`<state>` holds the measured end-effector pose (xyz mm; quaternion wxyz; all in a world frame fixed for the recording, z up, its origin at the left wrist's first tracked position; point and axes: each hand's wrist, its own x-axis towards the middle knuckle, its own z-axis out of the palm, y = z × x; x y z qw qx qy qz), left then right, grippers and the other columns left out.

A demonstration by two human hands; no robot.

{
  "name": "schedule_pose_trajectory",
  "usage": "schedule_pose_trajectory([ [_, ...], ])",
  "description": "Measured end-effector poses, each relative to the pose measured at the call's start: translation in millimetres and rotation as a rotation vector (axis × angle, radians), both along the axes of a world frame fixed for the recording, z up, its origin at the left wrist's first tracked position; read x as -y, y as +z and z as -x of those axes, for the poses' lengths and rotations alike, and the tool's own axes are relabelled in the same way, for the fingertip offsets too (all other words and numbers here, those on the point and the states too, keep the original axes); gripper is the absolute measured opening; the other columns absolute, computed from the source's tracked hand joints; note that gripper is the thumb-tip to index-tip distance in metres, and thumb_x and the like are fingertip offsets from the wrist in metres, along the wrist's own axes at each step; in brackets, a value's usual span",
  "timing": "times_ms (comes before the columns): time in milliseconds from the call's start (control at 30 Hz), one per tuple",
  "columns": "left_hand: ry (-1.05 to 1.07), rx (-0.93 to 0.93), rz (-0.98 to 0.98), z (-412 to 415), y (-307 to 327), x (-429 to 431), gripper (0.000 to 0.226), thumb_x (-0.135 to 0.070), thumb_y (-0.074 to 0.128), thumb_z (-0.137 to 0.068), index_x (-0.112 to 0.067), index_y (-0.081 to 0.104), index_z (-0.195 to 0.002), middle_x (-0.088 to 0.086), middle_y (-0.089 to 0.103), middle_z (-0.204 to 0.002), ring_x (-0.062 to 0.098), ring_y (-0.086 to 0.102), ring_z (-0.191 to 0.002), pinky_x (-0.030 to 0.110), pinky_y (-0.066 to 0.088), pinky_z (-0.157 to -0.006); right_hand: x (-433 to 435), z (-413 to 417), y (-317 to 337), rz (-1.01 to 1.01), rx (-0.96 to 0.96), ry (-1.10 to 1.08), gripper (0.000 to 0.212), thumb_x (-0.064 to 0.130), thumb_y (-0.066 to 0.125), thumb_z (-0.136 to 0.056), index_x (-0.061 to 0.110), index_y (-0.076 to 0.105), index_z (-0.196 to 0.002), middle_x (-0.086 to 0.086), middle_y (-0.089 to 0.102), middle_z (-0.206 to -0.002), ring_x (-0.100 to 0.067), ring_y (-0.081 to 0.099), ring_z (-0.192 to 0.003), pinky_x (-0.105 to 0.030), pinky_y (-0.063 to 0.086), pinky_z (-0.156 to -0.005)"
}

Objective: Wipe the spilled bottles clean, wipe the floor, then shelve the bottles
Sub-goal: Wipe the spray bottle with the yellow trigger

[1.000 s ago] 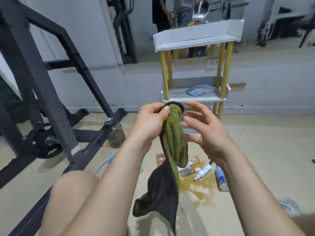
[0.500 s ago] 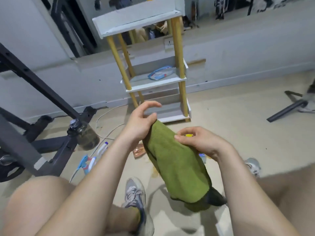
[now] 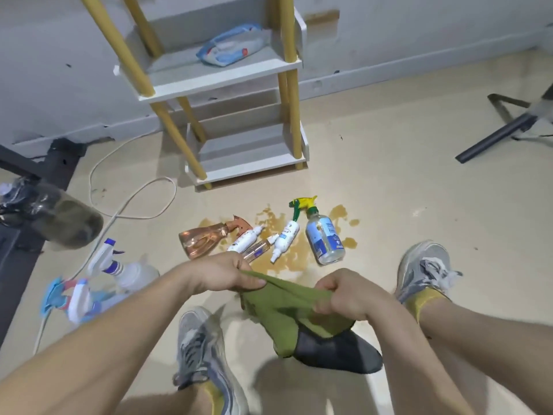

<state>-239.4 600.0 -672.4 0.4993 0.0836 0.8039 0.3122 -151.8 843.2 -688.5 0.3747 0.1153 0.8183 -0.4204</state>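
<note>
Bottles (image 3: 285, 239), five in all, were seen lying on their sides in an amber puddle (image 3: 269, 220) on the floor (image 3: 389, 175), just in front of the shelf unit (image 3: 248, 157). A green cloth (image 3: 284, 307) was held stretched between both hands above the floor. Its edge was pinched by the left hand (image 3: 221, 275) and bunched in the curled fingers of the right hand (image 3: 344, 295). The task was judged to be at its opening, with nothing yet wiped; a bottle would next need to be lifted and rubbed. A blue label was noted on the largest bottle (image 3: 324, 242), but no writing on it could be read.
</note>
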Motion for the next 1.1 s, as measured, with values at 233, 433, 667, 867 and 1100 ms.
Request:
schedule_pose_trajectory([
  [233, 0.220, -0.057, 0.087, 29.5, -92.4, -4.1, 0.038, -0.048, 0.066, -0.087, -0.012, 0.074, -0.084, -0.001, 0.070, -0.091, 0.015, 0.067, -0.084, 0.027, 0.050, -0.076, -10.6, 24.6, -40.6, 0.202, -0.069, -0.381, 0.021, 0.016, 0.070, -0.084, 0.004, 0.063, -0.069, -0.003, 0.050, -0.062, -0.016, 0.045, -0.060, -0.025, 0.036, -0.059],
  [433, 0.355, -0.446, 0.126, 35.4, -153.3, -101.1, 0.030, -0.019, 0.059, -0.081, -0.027, 0.066, -0.109, 0.000, 0.064, -0.108, 0.021, 0.055, -0.107, 0.035, 0.046, -0.093, -26.1, 33.3, -60.9, 0.440, -0.148, -0.876, 0.019, 0.011, 0.063, -0.092, 0.004, 0.068, -0.074, -0.006, 0.063, -0.067, -0.014, 0.054, -0.060, -0.025, 0.045, -0.064],
  [667, 0.331, -0.753, -0.068, 39.6, -180.5, -157.6, 0.052, 0.007, 0.056, -0.077, -0.015, 0.059, -0.123, 0.010, 0.056, -0.123, 0.027, 0.050, -0.113, 0.036, 0.046, -0.091, -28.0, 38.4, -87.8, 0.556, -0.177, -1.270, 0.010, 0.015, 0.054, -0.100, 0.017, 0.061, -0.092, 0.006, 0.069, -0.080, -0.001, 0.065, -0.071, -0.039, 0.054, -0.085],
  [867, -0.237, -0.808, 0.281, 120.2, -196.5, -151.0, 0.088, -0.005, 0.062, -0.074, -0.042, 0.026, -0.145, 0.008, 0.029, -0.148, 0.031, 0.028, -0.128, 0.043, 0.045, -0.095, -21.8, 36.7, -106.0, 0.454, -0.184, -1.275, 0.011, 0.022, 0.043, -0.105, 0.024, 0.054, -0.105, 0.015, 0.065, -0.068, 0.004, 0.060, -0.058, -0.034, 0.050, -0.073],
  [1100, -0.304, -0.742, 0.367, 208.4, -196.7, -163.6, 0.062, -0.010, 0.051, -0.088, -0.028, 0.032, -0.144, 0.003, 0.043, -0.143, 0.032, 0.032, -0.130, 0.044, 0.037, -0.091, -10.8, 45.2, -124.2, 0.441, -0.152, -1.230, 0.010, 0.026, 0.043, -0.104, 0.028, 0.052, -0.107, 0.002, 0.071, -0.103, -0.008, 0.070, -0.090, -0.032, 0.061, -0.077],
])
